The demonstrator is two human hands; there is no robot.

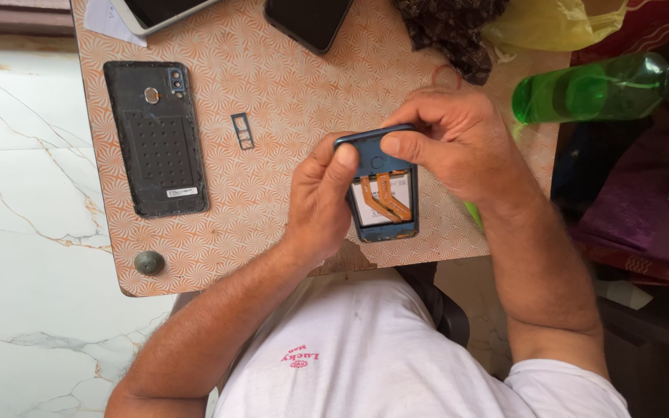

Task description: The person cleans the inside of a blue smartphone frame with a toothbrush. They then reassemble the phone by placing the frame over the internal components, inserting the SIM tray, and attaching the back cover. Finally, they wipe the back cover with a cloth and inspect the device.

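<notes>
Both my hands hold an opened blue phone [385, 209] over the near edge of a small patterned table [272, 101]. Its back is off, showing a white battery and two orange flex cables. My left hand [320, 193] grips the phone's left side, thumb pressed on the top part. My right hand [458, 143] pinches the phone's top edge from the right. A dark removed back cover [156, 139] lies inner side up at the table's left. A small card tray [242, 130] lies between that cover and my hands.
A small round grey knob-like object [149, 262] sits at the table's near left corner. Two phones [309, 22] lie at the far edge. A dark cloth [451, 31], a yellow bag [555, 23] and a green bottle [590, 89] are at the right. Marble floor [17, 193] lies left.
</notes>
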